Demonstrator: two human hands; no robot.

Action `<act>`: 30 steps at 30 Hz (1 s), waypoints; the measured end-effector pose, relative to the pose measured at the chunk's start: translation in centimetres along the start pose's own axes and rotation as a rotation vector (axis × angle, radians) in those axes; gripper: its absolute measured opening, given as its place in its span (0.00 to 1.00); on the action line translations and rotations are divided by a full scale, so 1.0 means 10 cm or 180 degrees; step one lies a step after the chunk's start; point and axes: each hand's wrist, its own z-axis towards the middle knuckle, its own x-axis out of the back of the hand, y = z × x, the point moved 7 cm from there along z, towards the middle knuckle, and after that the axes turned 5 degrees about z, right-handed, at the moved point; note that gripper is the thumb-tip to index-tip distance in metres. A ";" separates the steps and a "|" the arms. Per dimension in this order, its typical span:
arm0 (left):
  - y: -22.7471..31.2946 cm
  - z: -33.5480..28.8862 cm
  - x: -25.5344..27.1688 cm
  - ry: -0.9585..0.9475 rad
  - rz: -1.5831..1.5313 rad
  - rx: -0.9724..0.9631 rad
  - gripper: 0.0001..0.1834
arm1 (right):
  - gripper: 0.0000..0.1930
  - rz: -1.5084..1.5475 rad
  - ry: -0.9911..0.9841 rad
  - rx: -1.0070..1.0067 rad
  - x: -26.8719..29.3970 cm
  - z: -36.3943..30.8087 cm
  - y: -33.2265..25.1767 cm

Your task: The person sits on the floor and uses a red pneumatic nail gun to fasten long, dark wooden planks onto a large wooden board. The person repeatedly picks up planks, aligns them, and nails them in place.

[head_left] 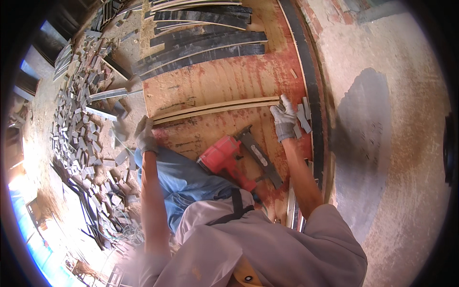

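Observation:
Two narrow plywood strips (215, 108) lie side by side across the wooden board (210, 88), pale edges up. At their left end my left hand (145, 135), in a whitish knit glove, is closed round the tips, slightly blurred. My right hand (284, 116), gloved alike, grips the right end with the thumb and fingers. Between my forearms a red nail gun (222, 155) with a long black magazine (259, 159) rests on the board, close to my leg. Some small grey offcuts (303, 118) sit just right of my right hand.
Dark-faced plywood strips (205, 50) are piled on the board's far part. A long dark strip (313, 86) edges its right side, beside a concrete wall (401, 95). Many small offcuts (86, 138) litter the floor on the left, with a thin hose (126, 232) lower down.

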 end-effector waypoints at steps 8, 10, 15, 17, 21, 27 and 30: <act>0.08 -0.02 -0.05 -0.0132 0.0049 0.0204 0.22 | 0.17 0.0509 -0.0208 -0.0097 0.26 -0.14 0.01; 0.02 0.02 0.13 -0.0034 0.0211 0.0041 0.24 | 0.14 0.0566 -0.0217 -0.0705 0.10 -0.29 -0.03; 0.00 0.12 0.18 -0.0133 0.0117 0.0153 0.19 | 0.09 0.0772 -0.0273 -0.0939 -0.01 -0.33 -0.27; 0.01 0.07 0.15 -0.0112 -0.0332 0.0528 0.15 | 0.06 0.0665 -0.0076 -0.0801 0.08 -0.28 -0.31; 0.00 0.07 0.09 -0.0121 -0.0326 0.0905 0.15 | 0.05 0.0928 0.0006 -0.0787 0.24 -0.05 -0.32; -0.09 0.16 0.17 -0.0158 -0.0346 0.0841 0.16 | 0.07 0.0595 0.0226 -0.0834 0.02 0.10 -0.29; -0.12 0.17 0.21 -0.0106 -0.0308 0.0756 0.15 | 0.08 0.0118 0.0432 -0.0799 -0.14 0.05 -0.36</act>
